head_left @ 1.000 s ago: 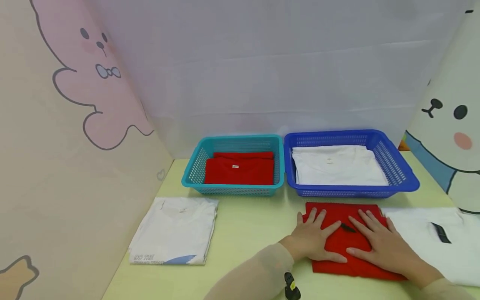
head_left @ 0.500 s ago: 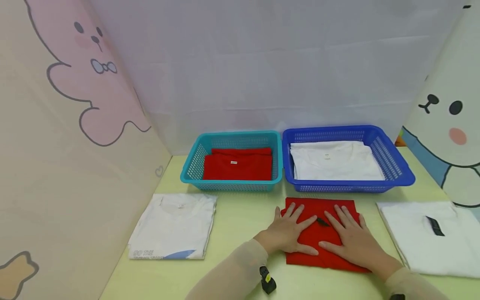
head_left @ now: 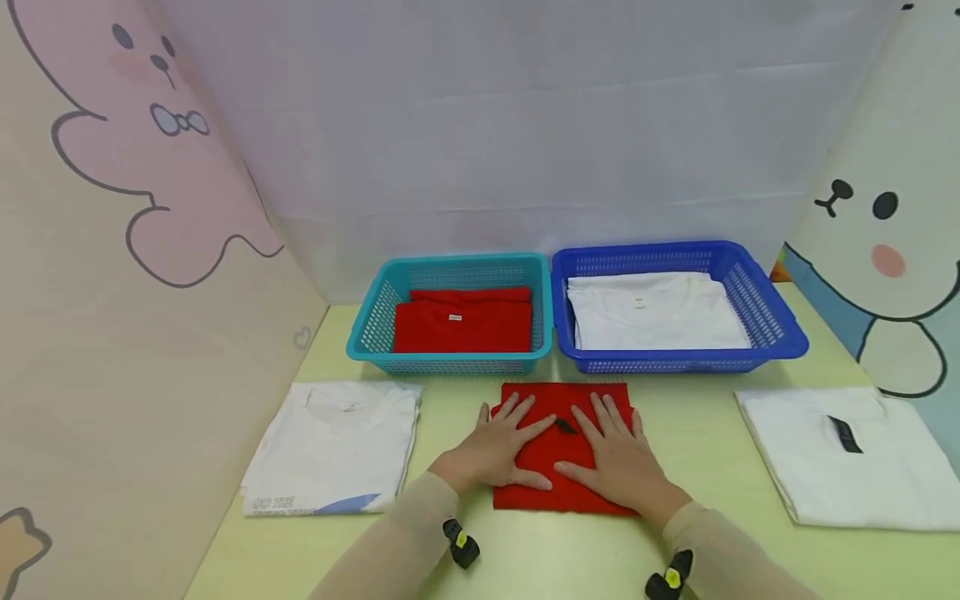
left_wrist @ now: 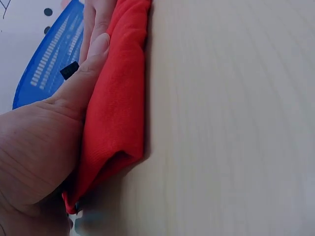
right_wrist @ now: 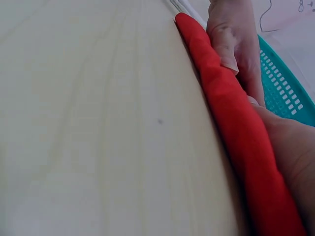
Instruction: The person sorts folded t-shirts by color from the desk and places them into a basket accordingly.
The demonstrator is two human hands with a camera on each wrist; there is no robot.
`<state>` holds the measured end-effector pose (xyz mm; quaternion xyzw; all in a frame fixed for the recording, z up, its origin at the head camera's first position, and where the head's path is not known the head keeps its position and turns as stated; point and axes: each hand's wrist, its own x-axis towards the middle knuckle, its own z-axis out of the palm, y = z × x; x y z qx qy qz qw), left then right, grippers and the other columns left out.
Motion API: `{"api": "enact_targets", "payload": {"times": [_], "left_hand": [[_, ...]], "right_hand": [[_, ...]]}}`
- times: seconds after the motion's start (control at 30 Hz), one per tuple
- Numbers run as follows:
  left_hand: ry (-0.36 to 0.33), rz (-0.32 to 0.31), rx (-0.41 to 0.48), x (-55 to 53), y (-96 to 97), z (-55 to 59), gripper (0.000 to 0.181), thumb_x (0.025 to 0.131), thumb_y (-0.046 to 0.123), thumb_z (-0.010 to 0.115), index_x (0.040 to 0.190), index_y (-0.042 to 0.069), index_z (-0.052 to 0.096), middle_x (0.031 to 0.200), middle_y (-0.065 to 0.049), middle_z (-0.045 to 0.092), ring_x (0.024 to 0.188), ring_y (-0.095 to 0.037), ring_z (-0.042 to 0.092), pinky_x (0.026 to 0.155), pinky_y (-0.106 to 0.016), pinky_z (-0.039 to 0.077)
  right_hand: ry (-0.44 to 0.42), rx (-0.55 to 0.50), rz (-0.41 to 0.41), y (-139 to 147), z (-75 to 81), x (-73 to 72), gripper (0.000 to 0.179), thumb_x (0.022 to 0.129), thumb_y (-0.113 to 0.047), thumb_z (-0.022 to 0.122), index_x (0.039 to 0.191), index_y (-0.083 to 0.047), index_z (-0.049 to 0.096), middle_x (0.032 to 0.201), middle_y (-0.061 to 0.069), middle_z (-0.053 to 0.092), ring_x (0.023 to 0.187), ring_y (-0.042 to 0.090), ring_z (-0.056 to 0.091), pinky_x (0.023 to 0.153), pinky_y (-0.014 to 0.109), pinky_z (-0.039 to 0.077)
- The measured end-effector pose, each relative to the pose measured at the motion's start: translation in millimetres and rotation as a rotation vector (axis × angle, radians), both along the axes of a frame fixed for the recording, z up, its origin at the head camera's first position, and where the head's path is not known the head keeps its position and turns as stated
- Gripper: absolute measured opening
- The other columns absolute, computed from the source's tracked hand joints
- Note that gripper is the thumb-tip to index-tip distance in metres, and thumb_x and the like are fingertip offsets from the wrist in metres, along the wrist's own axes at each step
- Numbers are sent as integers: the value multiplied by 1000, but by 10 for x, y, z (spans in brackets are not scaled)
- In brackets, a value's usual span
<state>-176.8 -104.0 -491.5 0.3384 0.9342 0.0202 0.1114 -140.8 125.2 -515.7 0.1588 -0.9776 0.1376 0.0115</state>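
Observation:
A folded red T-shirt (head_left: 546, 452) with a small black tag near its top lies on the table below the two baskets. My left hand (head_left: 495, 448) rests on its left half, fingers spread. On the right half lies my right hand (head_left: 622, 462), also with fingers spread, its thumb pointing toward the other thumb. The left wrist view shows the shirt's thick folded front edge (left_wrist: 118, 98) beside the left hand (left_wrist: 44, 142). Seen from the right wrist, that red edge (right_wrist: 236, 128) runs along the tabletop, with both thumbs on the cloth.
Behind the shirt stand a teal basket (head_left: 450, 364) holding folded red clothing (head_left: 465, 333) and a blue basket (head_left: 675, 361) holding folded white clothing (head_left: 652, 317). One folded white T-shirt (head_left: 337, 450) lies at the left, another (head_left: 862, 475) at the right, both on the pale yellow table (head_left: 555, 550).
Both hands have slid left with the red T-shirt, from against the right white T-shirt to in front of where the baskets meet. The head view has shifted slightly.

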Motion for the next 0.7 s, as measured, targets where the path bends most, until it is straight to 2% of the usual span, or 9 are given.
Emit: {"api": "enact_targets", "payload": {"times": [0.2,0.47,0.6,0.7], "left_hand": [[5,6,30,-29,-235,-28,96,74,83,46,154,38,15,161,-6,9,146,-34,5,104,-69,19],[27,-5,95,-34,-311,-66,96,74,83,47,153,37,18,161,-8,10,146,-35,7,103,-71,20],[45,32,145,6,-310,-17,92,76,80,50,153,37,23,160,-9,11,145,-35,10,104,-69,20],[12,105,218,83,-319,39,87,79,73,54,152,35,27,160,-10,11,145,-35,10,106,-67,19]], "right_hand": [[3,1,14,-218,26,-36,99,78,-82,41,151,-15,33,157,19,18,144,40,9,108,68,5],[-13,-12,20,-263,21,-69,98,79,-81,43,151,-15,33,158,19,16,145,40,8,108,68,4],[-35,-107,25,-191,87,-116,96,80,-78,48,151,-14,34,158,21,14,143,43,9,107,69,8],[-84,-209,4,-59,213,-120,94,81,-73,52,151,-13,34,157,23,13,141,46,13,106,68,15]]}}
